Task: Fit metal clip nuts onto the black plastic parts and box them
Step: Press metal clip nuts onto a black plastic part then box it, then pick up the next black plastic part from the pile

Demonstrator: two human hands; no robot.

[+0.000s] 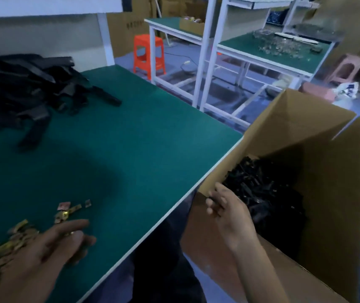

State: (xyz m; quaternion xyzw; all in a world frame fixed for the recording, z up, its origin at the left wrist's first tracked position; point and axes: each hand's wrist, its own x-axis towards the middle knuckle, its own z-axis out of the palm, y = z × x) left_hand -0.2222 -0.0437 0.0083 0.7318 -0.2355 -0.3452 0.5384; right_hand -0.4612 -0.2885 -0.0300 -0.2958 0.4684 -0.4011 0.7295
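Left hand, fingers loosely extended and holding nothing, lies over the heaped brass-coloured metal clip nuts on the green-matted worktable, with bare mat beyond the fingertips to its white edge. Right hand hangs over the open brown cardboard box, its fingers half curled, so I cannot tell if they grip anything. Boxed black plastic parts lie just past them.

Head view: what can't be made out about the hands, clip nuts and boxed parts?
- Right hand, head view: fingers curled and blurred over the cardboard box; any held part unreadable.
- Left hand: its back hides whether it pinches a clip nut.
- Clip nuts pile: cut off by left and bottom edges.
- Boxed black parts: too dark to see fitted nuts.
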